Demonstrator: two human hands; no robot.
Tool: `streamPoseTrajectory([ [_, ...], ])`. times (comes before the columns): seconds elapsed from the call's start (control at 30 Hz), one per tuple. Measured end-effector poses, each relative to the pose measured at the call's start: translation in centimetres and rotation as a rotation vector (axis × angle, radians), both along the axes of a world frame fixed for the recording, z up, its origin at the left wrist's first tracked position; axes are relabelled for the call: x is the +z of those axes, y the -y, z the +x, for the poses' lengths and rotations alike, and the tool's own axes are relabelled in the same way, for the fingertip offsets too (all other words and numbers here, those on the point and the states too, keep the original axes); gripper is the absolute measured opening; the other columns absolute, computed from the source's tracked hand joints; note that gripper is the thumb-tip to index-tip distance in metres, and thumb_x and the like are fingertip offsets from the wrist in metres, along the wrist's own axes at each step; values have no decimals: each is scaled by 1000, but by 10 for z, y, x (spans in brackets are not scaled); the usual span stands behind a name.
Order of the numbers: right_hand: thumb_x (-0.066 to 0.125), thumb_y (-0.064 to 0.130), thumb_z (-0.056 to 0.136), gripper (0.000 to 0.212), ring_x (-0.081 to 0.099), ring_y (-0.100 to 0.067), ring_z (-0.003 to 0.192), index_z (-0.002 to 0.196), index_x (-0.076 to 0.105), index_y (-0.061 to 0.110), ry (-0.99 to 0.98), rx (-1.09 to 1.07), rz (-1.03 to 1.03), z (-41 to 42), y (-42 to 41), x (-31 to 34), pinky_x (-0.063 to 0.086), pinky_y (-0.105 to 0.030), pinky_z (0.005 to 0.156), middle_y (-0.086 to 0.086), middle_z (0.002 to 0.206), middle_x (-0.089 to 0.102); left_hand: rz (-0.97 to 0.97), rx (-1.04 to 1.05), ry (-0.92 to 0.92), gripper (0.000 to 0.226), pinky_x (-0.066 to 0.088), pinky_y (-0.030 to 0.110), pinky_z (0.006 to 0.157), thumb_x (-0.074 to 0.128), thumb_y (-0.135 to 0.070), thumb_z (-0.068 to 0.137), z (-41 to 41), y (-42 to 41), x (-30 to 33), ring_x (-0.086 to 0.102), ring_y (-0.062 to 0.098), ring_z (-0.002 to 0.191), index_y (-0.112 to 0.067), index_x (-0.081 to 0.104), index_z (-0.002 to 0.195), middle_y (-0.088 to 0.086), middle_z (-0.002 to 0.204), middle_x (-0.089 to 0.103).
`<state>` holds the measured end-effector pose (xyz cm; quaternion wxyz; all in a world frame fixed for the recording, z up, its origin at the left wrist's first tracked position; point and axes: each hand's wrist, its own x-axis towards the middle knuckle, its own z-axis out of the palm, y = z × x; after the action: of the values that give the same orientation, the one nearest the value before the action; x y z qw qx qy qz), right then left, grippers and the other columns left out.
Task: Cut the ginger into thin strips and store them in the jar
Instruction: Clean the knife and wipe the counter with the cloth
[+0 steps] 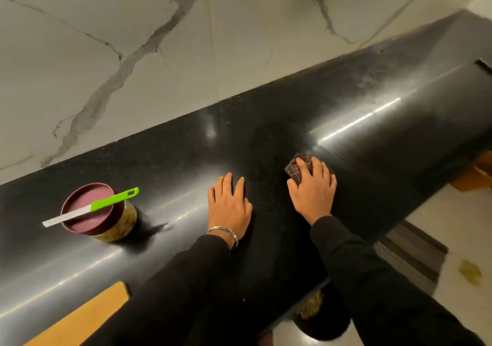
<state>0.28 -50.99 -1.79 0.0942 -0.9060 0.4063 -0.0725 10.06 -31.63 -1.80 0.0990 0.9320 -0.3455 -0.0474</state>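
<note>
Left hand (230, 207) flat on counter (266, 138) (fingers straight), right hand (312, 191) grip curled over cloth (299, 166).

Knife (90, 207) atop jar (106, 214), left of hands; cloth (298, 167) under right hand (312, 191).
</note>
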Motion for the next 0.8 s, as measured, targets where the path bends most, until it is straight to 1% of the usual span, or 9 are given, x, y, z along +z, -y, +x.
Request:
streamPoseTrajectory([
  [0.3,55,49,94,62,18,-30,149,151,36,33,8,-295,70,-119,-97,4,14,-54,120,-5,161,25,8,-353,-114,59,6,48,125,32,-36,103,-100,-45,11,1,25,154,-23,16,159,5,167,6],
  [0.37,57,45,94,58,23,-32,147,148,42,30,64,-340,81,-132,-109,3,21,-51,118,-6,158,30,-23,-458,-154,58,5,48,125,34,-33,103,-118,-55,13,1,22,154,-22,19,158,3,167,8],
  [0.4,57,41,95,52,30,-32,143,144,49,27,134,-367,97,-137,-112,5,27,-49,116,-7,154,35,-52,-515,-176,57,6,47,125,35,-30,103,-124,-61,15,3,20,154,-22,22,158,2,166,11],
  [0.47,54,31,96,38,45,-31,130,131,60,18,456,-477,250,-144,-121,14,38,-45,110,-6,139,48,-150,-564,-205,52,2,40,126,37,-27,102,-126,-75,20,9,17,153,-21,32,154,0,165,20],
  [0.53,54,21,96,32,50,-25,127,127,60,14,745,-515,381,-143,-143,28,40,-39,109,-2,134,52,-269,-471,-223,49,6,38,125,40,-25,100,-111,-91,27,19,20,151,-20,42,149,2,161,30],
  [0.6,57,15,93,43,40,-16,138,135,55,20,703,-287,301,-137,-179,37,31,-35,116,2,147,46,-341,-317,-229,50,22,45,122,39,-27,96,-86,-108,31,32,28,146,-16,50,143,9,154,41],
  [0.67,57,23,89,53,29,-20,146,142,50,26,475,60,182,-127,-219,32,25,-42,120,4,156,38,-370,-214,-204,54,35,47,113,35,-30,92,-58,-125,31,45,36,135,-9,58,136,17,145,50],
  [0.73,53,38,87,59,21,-29,149,145,45,33,216,357,107,-113,-255,23,24,-56,118,5,160,31,-355,-123,-187,55,37,45,109,34,-31,91,-34,-141,29,49,37,131,-8,61,132,19,141,54],
  [0.8,49,49,86,60,18,-34,150,145,42,39,74,553,59,-94,-282,14,18,-63,117,5,161,29,-326,-7,-206,54,33,43,112,34,-31,92,-20,-158,30,44,34,136,-9,59,135,18,144,52],
])
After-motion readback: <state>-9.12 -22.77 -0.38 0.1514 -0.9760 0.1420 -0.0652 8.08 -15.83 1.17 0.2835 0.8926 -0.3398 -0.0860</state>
